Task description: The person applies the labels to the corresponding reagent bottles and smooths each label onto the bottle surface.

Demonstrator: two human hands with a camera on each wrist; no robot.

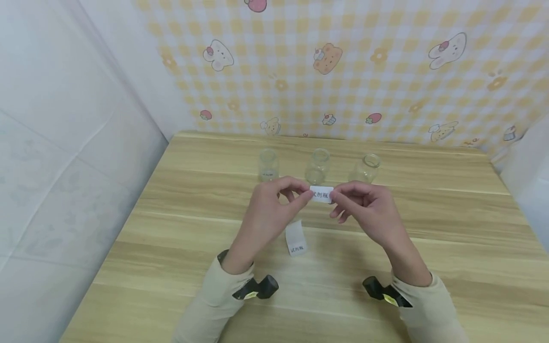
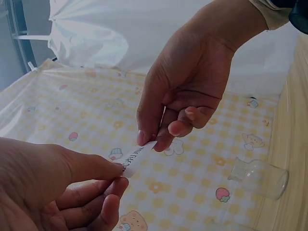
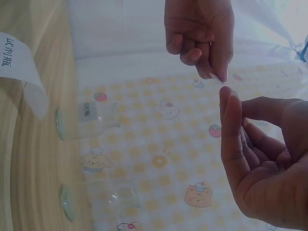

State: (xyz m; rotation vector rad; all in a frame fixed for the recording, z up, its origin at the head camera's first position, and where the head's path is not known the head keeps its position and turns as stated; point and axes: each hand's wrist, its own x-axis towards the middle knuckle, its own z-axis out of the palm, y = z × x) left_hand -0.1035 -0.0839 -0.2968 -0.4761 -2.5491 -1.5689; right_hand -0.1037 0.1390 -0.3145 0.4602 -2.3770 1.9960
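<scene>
Between both hands a small white label (image 1: 321, 194) with dark printed characters is stretched in the air above the table. My left hand (image 1: 274, 205) pinches its left end between thumb and forefinger. At the other end my right hand (image 1: 371, 209) pinches it the same way. Behind the hands stand three clear glass bottles: the left bottle (image 1: 268, 162) carries a similar label, while the middle bottle (image 1: 318, 166) and the right bottle (image 1: 368, 167) show none. Below the left hand a strip of label paper (image 1: 296, 238) with one printed label lies on the wood, its upper end curling up.
The wood-grained table (image 1: 171, 228) reaches back to a yellow checked cloth (image 1: 364, 95) printed with cartoon animals. A white sheet (image 1: 64, 143) hangs along the left side. Black wrist cameras sit at both cuffs.
</scene>
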